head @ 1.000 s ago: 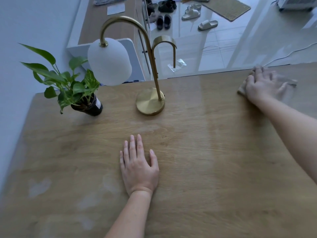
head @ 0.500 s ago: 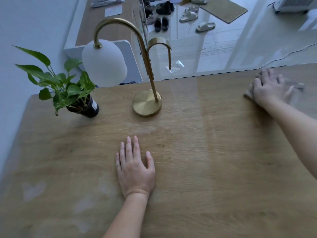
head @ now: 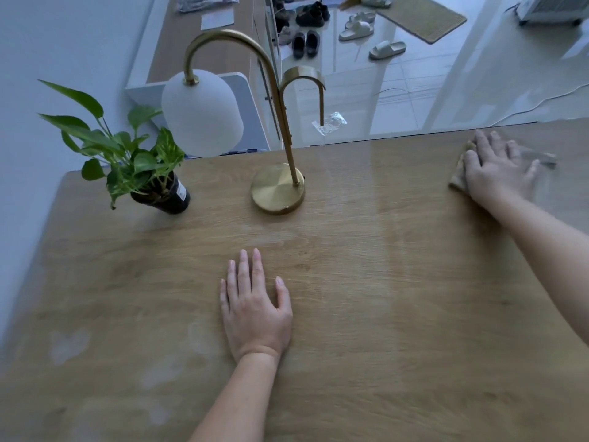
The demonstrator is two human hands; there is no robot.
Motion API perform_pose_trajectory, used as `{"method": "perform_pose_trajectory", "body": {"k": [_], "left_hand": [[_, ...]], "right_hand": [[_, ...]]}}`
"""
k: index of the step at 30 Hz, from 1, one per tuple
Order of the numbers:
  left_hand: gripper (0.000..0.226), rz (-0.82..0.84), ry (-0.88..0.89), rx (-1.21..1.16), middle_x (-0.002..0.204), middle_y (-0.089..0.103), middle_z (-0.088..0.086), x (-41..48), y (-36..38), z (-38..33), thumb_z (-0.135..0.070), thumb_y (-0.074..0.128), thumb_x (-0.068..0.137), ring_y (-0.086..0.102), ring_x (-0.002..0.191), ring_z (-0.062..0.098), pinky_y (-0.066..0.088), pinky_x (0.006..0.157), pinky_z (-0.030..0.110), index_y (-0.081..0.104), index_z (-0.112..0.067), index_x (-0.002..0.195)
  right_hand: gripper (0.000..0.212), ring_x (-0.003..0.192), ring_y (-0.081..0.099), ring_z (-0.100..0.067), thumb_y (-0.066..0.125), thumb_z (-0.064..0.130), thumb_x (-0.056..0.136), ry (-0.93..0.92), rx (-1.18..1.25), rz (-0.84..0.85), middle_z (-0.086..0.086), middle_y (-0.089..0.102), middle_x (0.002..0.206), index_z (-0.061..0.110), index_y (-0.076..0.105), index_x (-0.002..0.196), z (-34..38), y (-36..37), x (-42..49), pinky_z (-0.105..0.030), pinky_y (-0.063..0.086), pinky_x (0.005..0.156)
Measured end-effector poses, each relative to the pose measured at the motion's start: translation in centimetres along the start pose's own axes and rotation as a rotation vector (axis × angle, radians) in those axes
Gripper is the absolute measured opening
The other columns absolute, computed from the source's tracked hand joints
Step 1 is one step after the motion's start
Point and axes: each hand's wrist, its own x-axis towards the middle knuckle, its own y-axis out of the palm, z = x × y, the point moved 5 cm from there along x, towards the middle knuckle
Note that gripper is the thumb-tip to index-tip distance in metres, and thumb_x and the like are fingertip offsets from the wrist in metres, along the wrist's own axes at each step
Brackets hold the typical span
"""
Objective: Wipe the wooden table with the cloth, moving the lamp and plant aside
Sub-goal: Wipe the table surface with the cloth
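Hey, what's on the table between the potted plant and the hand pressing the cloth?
In the head view, the lamp stands between the potted plant and the right hand pressing the cloth; the rest is bare table.

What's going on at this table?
A person is wiping a wooden table. The right hand presses a cloth flat near the far right edge, while the left hand rests open on the middle of the table. The lamp and plant stand untouched at the far left. Pale smudges show on the near left.
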Motion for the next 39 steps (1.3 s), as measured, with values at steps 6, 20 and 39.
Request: {"method": "perform_pose_trajectory", "body": {"k": [6, 20, 39], "left_hand": [[0.069, 0.002, -0.006, 0.013, 0.175, 0.03, -0.002, 0.0, 0.2, 0.2, -0.053, 0.037, 0.103, 0.022, 0.163, 0.02, 0.017, 0.133, 0.045, 0.034, -0.027, 0.168], [0.07, 0.054, 0.019, -0.046, 0.175, 0.029, 0.002, -0.6, -0.3, 0.2, -0.053, 0.033, 0.104, 0.022, 0.163, 0.024, 0.014, 0.133, 0.046, 0.032, -0.024, 0.168], [0.068, -0.015, -0.051, -0.032, 0.174, 0.032, 0.0, 2.3, -0.8, 4.5, -0.05, 0.034, 0.103, 0.025, 0.162, 0.022, 0.017, 0.133, 0.049, 0.035, -0.029, 0.167]], "right_hand": [[0.057, 0.163, 0.007, -0.019, 0.023, 0.053, 0.107, -0.261, 0.009, 0.077, 0.018, 0.012, 0.175, 0.045, 0.023, 0.163, 10.3, 4.0, -1.5, -0.065, -0.004, 0.126], [0.055, 0.162, 0.011, -0.009, 0.03, 0.055, 0.112, -0.778, -0.075, 0.179, 0.026, 0.014, 0.172, 0.049, 0.019, 0.165, 2.6, 9.8, -41.0, -0.056, 0.011, 0.129], [0.051, 0.162, 0.003, -0.007, 0.022, 0.057, 0.113, -0.896, -0.079, 0.272, 0.028, 0.012, 0.172, 0.055, 0.013, 0.164, 7.6, 9.1, -36.0, -0.054, 0.006, 0.13]]}}
